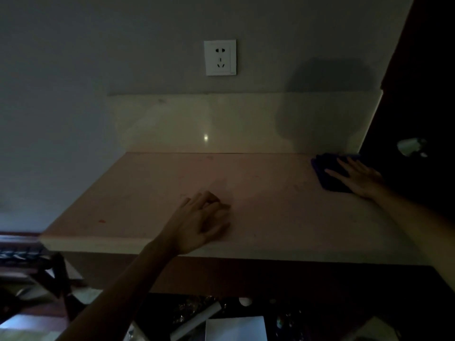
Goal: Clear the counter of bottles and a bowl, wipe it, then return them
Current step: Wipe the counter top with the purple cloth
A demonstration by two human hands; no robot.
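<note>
The pale stone counter (152,193) is dimly lit and carries no bottles or bowl in this view. At its far right corner lies a dark blue cloth (328,166), and my right hand (357,178) is pressed flat on it with the fingers spread. My left hand (204,220) rests on the counter near the front middle, fingers loosely curled, nothing held in it.
A white wall socket (219,57) sits above the stone backsplash (197,121). A dark cabinet side (418,94) closes off the right. Below the counter's front edge lie white paper (236,328) and assorted dark items. A folding wooden stand (54,279) stands at lower left.
</note>
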